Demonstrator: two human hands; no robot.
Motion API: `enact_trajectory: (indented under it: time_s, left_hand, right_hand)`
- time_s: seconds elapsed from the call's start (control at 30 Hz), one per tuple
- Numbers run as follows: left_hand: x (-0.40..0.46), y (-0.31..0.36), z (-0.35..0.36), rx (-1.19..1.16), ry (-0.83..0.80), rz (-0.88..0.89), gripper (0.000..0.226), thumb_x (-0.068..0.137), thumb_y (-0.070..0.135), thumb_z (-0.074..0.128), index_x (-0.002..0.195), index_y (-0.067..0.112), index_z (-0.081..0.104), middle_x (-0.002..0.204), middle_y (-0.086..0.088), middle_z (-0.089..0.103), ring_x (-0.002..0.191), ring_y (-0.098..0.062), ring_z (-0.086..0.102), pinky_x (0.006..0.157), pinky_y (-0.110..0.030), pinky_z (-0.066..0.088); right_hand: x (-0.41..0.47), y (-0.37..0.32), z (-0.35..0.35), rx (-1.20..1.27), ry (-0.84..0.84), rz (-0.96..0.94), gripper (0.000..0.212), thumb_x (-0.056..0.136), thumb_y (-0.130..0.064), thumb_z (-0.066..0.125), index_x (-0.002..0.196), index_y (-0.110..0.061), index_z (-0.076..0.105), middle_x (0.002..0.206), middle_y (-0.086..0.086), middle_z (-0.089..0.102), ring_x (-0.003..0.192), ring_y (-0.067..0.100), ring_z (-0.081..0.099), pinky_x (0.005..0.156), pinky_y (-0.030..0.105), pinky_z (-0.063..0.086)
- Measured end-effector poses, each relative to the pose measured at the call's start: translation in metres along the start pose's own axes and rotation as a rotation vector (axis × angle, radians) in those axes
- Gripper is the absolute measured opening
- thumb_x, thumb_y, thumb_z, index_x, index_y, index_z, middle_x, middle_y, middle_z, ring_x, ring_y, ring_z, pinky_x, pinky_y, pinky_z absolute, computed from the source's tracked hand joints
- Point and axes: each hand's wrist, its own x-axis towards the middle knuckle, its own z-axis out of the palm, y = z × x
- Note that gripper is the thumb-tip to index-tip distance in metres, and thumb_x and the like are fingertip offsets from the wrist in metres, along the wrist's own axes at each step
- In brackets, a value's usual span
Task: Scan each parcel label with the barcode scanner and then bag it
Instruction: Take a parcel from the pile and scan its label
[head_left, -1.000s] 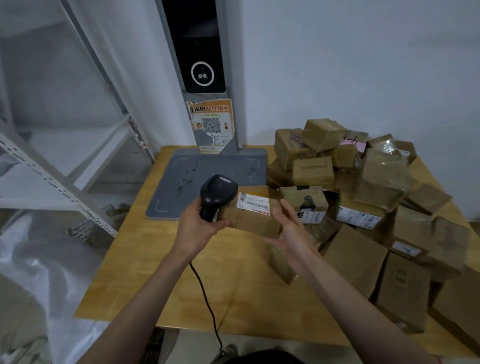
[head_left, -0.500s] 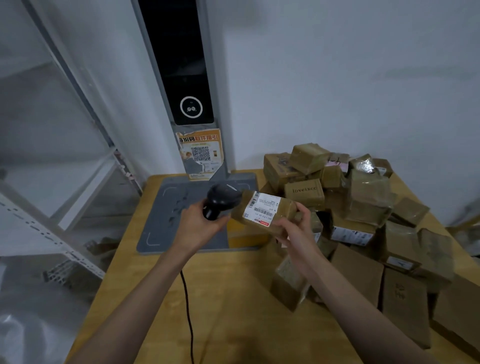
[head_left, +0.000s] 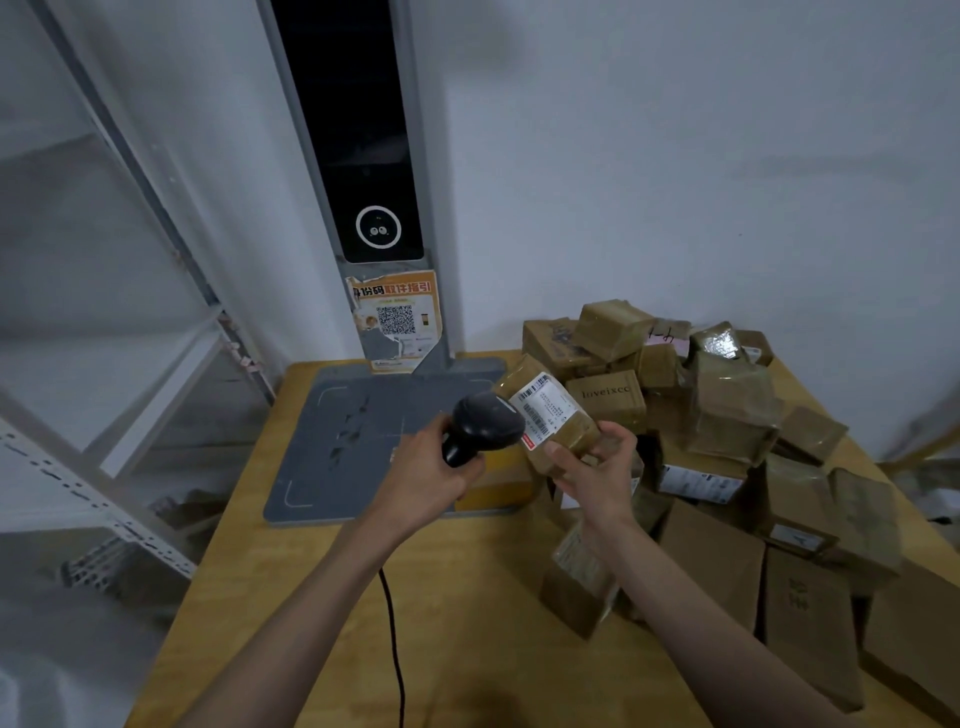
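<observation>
The left hand (head_left: 423, 475) grips the black handheld barcode scanner (head_left: 480, 427), its head just left of the white label (head_left: 543, 410) on the brown taped cardboard parcel (head_left: 553, 415), which the right hand (head_left: 597, 475) holds tilted above the wooden bench (head_left: 415, 613).

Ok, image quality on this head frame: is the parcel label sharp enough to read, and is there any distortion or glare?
Head view: the label on the held parcel shows its barcode, but the fine print is too soft to read; wide-angle lens bends the shelf upright and kiosk post; taped parcels in the pile catch small glints; lighting is dim and even, with soft shadows on the table.
</observation>
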Motion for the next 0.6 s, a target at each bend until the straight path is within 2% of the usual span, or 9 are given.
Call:
enact_trajectory:
  time_s: [0.13,0.23,0.37,0.6]
  left_hand:
    - [0.0007,-0.0062,-0.0024,0.020,-0.002,0.014,0.030,0.086,0.021,0.069,0.114,0.022,0.058,0.083,0.005,0.067,0.068,-0.012,0.065,0.063,-0.030,0.056]
    - [-0.0005,-0.0073,-0.0034,0.022,-0.019,0.030,0.036,0.087,0.019,0.069,0.121,0.024,0.057,0.091,0.010,0.067,0.074,-0.009,0.065,0.065,-0.023,0.053]
    - [-0.0039,-0.0059,-0.0044,0.045,-0.024,0.049,0.037,0.087,0.018,0.069,0.122,0.025,0.057,0.087,0.017,0.063,0.070,-0.003,0.061,0.059,-0.012,0.044]
    - [-0.0080,-0.0013,-0.0056,0.014,-0.032,0.055,0.034,0.088,0.016,0.070,0.119,0.026,0.058,0.084,0.018,0.062,0.066,-0.001,0.062,0.057,-0.015,0.048]
  right_hand:
    - [0.0030,-0.0003,-0.0014,-0.004,-0.007,-0.002,0.069,0.082,0.000,0.077,0.130,-0.026,0.035,0.118,-0.002,0.057,0.110,0.018,0.062,0.075,0.030,0.057]
    - [0.0047,-0.0004,-0.0012,-0.015,-0.016,0.001,0.069,0.083,-0.003,0.078,0.131,-0.025,0.034,0.114,-0.008,0.056,0.109,0.014,0.061,0.075,0.029,0.058]
    - [0.0056,0.0022,-0.0024,-0.030,-0.030,0.005,0.070,0.083,-0.003,0.077,0.133,-0.027,0.034,0.117,-0.005,0.055,0.113,0.018,0.059,0.078,0.031,0.058]
    - [0.0073,0.0029,-0.0057,-0.047,-0.038,-0.009,0.068,0.085,-0.002,0.076,0.131,-0.029,0.034,0.112,-0.010,0.053,0.109,0.014,0.058,0.076,0.029,0.056]
